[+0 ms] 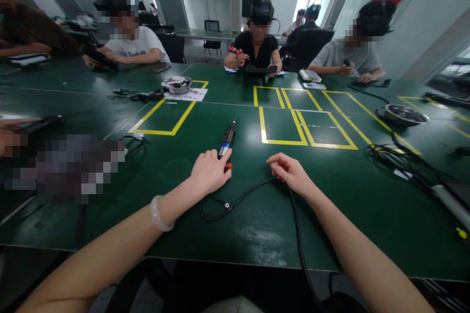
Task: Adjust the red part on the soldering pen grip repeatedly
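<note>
My left hand (209, 171) is closed round the rear of an electric screwdriver (229, 136) lying on the green table. Its black body has a blue band, and its pointed bit faces away from me. A bit of orange-red shows by my thumb; the rest of the handle is hidden under my palm. To the right, my right hand (290, 172) has its fingers curled in a pinch on a black cable (298, 230). One stretch of the cable loops left across the table near a small ring-shaped end (226, 205); the other drops over the front edge.
Yellow tape rectangles (284, 142) mark the green table (249, 234). A metal bowl (178, 89) stands at the far left and another bowl (404, 116) at the right, near coiled black cables (389, 156). Several people (257, 44) sit along the far side.
</note>
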Demonstrator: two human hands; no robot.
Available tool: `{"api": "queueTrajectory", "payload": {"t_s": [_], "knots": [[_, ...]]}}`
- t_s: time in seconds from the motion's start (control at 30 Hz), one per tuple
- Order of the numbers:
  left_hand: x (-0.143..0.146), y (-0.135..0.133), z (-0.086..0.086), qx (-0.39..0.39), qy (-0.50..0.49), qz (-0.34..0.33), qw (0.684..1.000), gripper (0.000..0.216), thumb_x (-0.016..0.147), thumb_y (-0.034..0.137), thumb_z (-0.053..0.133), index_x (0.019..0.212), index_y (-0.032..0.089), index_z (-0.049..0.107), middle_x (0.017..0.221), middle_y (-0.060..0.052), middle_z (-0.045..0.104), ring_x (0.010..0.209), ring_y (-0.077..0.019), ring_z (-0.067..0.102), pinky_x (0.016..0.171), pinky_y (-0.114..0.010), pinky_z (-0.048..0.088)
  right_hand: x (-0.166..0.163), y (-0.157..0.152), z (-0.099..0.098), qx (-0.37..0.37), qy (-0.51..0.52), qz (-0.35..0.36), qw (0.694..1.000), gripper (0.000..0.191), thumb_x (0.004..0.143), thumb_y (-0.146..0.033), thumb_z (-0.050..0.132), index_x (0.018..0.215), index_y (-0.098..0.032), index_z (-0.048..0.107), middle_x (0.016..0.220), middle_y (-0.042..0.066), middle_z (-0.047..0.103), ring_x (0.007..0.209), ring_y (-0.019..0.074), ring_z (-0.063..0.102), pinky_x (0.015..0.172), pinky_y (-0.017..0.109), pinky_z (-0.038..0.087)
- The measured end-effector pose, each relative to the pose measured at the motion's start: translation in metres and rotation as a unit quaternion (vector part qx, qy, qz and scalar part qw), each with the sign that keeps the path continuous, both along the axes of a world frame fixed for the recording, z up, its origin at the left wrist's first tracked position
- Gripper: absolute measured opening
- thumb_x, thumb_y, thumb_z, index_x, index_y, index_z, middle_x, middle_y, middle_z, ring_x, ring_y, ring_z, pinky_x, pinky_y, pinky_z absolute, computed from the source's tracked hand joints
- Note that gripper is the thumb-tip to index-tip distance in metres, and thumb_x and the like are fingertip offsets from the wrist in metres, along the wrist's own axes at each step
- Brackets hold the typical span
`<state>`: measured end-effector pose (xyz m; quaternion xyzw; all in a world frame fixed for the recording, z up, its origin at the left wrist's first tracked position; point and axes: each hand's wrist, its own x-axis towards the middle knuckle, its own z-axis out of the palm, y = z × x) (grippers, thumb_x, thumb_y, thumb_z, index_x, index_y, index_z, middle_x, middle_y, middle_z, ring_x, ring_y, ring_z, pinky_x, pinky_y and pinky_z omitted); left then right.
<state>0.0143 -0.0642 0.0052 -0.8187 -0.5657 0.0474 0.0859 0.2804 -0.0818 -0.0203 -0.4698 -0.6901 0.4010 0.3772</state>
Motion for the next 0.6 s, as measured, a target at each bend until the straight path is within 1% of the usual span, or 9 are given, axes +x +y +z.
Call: {"api": "queueTrajectory", "payload": {"t_s": [0.1, 0.2, 0.27, 0.3, 0.4, 0.5, 0.6], "knots": [[0.022, -0.015, -0.002, 0.004, -0.028, -0.043, 0.999, 0.062, 0.092, 0.05, 0.042, 0.148, 0.024, 0.039, 0.107, -0.016, 0.059, 0.097, -0.0305, 0.055, 0.082, -0.04, 0.039, -0.004, -0.003, 0.0, 0.026, -0.03, 0.03, 0.999, 0.02, 0.092, -0.031, 0.052, 0.105, -0.017, 0.06, 0.072, -0.002, 0.055, 0.061, 0.0115, 0.05, 0.057, 0.024, 0.04], [0.039, -0.025, -0.004, 0.003, -0.057, -0.078, 0.995, 0.061, 0.092, 0.051, 0.042, 0.146, 0.024, 0.043, 0.105, -0.016, 0.059, 0.097, -0.0313, 0.055, 0.081, -0.041, 0.04, -0.01, -0.008, 0.002, 0.037, -0.057, 0.078, 0.995, 0.023, 0.092, -0.032, 0.056, 0.11, -0.019, 0.059, 0.077, 0.0, 0.057, 0.065, 0.0126, 0.052, 0.059, 0.024, 0.041], [0.046, -0.029, -0.004, -0.004, -0.075, -0.094, 0.993, 0.06, 0.092, 0.052, 0.042, 0.145, 0.024, 0.045, 0.104, -0.015, 0.058, 0.098, -0.031, 0.055, 0.081, -0.04, 0.041, -0.014, -0.011, 0.004, 0.048, -0.075, 0.111, 0.99, 0.024, 0.092, -0.03, 0.056, 0.113, -0.02, 0.059, 0.082, 0.001, 0.06, 0.067, 0.0133, 0.054, 0.06, 0.024, 0.042], [0.048, -0.03, -0.005, -0.01, -0.082, -0.099, 0.992, 0.059, 0.092, 0.052, 0.042, 0.145, 0.025, 0.045, 0.104, -0.014, 0.058, 0.098, -0.0306, 0.056, 0.081, -0.04, 0.041, -0.016, -0.012, 0.005, 0.06, -0.085, 0.125, 0.987, 0.025, 0.091, -0.029, 0.056, 0.114, -0.02, 0.059, 0.088, 0.003, 0.062, 0.071, 0.014, 0.055, 0.063, 0.025, 0.044], [0.05, -0.03, -0.006, -0.027, -0.1, -0.111, 0.988, 0.061, 0.093, 0.054, 0.041, 0.148, 0.027, 0.041, 0.103, -0.013, 0.057, 0.095, -0.0294, 0.057, 0.08, -0.04, 0.042, -0.018, -0.014, 0.007, 0.076, -0.095, 0.147, 0.982, 0.022, 0.091, -0.023, 0.055, 0.112, -0.02, 0.061, 0.099, 0.005, 0.064, 0.077, 0.015, 0.058, 0.068, 0.026, 0.046], [0.045, -0.027, -0.01, -0.039, -0.116, -0.123, 0.985, 0.065, 0.093, 0.061, 0.036, 0.151, 0.03, 0.036, 0.104, -0.012, 0.055, 0.091, -0.0276, 0.058, 0.078, -0.039, 0.043, -0.017, -0.013, 0.006, 0.046, -0.073, 0.16, 0.983, 0.017, 0.09, -0.021, 0.055, 0.105, -0.018, 0.062, 0.091, 0.004, 0.064, 0.072, 0.0133, 0.057, 0.064, 0.024, 0.046], [0.038, -0.021, -0.012, -0.057, -0.126, -0.139, 0.981, 0.072, 0.091, 0.068, 0.035, 0.152, 0.031, 0.032, 0.107, -0.011, 0.054, 0.09, -0.0265, 0.058, 0.079, -0.038, 0.043, -0.016, -0.013, 0.003, -0.017, -0.026, 0.162, 0.986, 0.014, 0.09, -0.028, 0.057, 0.099, -0.017, 0.061, 0.08, 0.001, 0.061, 0.066, 0.0115, 0.056, 0.057, 0.022, 0.046]]}}
